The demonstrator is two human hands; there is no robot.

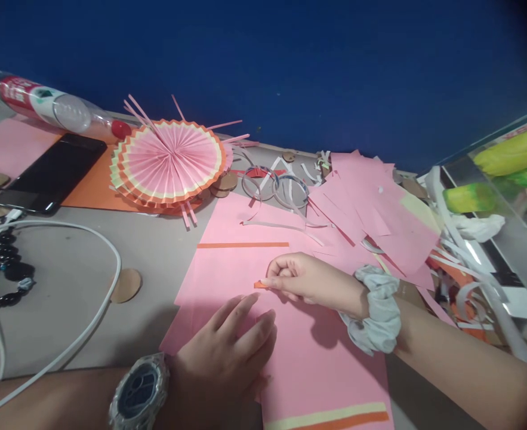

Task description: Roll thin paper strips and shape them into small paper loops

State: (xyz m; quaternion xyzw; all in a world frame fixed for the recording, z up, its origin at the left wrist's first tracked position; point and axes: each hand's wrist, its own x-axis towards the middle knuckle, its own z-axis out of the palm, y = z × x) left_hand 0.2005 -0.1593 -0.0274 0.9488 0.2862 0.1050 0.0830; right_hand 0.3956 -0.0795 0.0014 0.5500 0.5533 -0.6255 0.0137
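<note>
Between the thumb and forefinger of my right hand point(296, 278) a small orange paper strip point(259, 285) is pinched, its short end sticking out to the left. The hand is just over a pink paper sheet point(326, 370). My left hand point(234, 340) lies on the pink paper just below, palm down with fingers stretched and apart, fingertips close to the strip. Further up the sheets runs a long orange strip point(243, 245). Along the near edge of the pink sheet are a pale yellow band and an orange band point(344, 421).
A folded paper fan rosette point(173, 161) stands back left, near a phone point(55, 173), a plastic bottle point(52, 101) and a white cable point(115, 251). Tape rolls point(259, 183), pink scraps point(370, 209) and paper strips lie behind and right. A blue partition point(290, 71) closes the back.
</note>
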